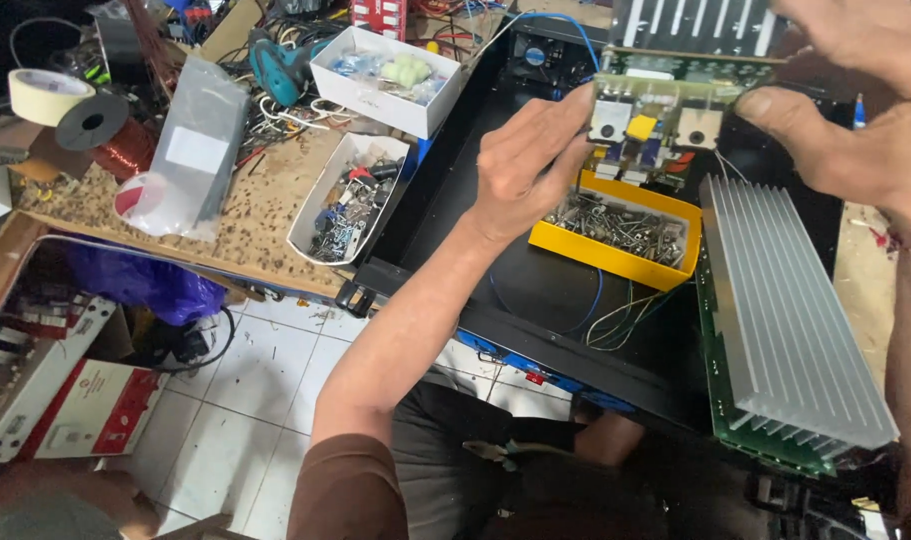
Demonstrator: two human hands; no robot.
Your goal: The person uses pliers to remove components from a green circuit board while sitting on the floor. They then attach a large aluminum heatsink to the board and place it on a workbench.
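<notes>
Right hand [865, 120] is closest to the lens, blurry, thumb and fingers pinching the right end of a circuit board [665, 95]. Left hand [530, 160] has the other end, fingertips on the edge by a transistor. So both grips are closed on the board, and it's held up in the air over the open black chassis [455, 210], just above the yellow tray [615, 250].

Going down in size: the chassis takes up the middle of the worktop [265, 215], then there's a big finned heatsink [785, 320] on a green board to the right, a white box [380, 70] and a smaller white tray [340, 200] of parts on the left, a roll of tape [45, 95], a copper wire spool [115, 140], and the yellow tray full of little metal components.

My guess is the board is light and stiff but fragile. Bent legs and solder joints hate pressure, so holding it by the bare edges like this looks right.
</notes>
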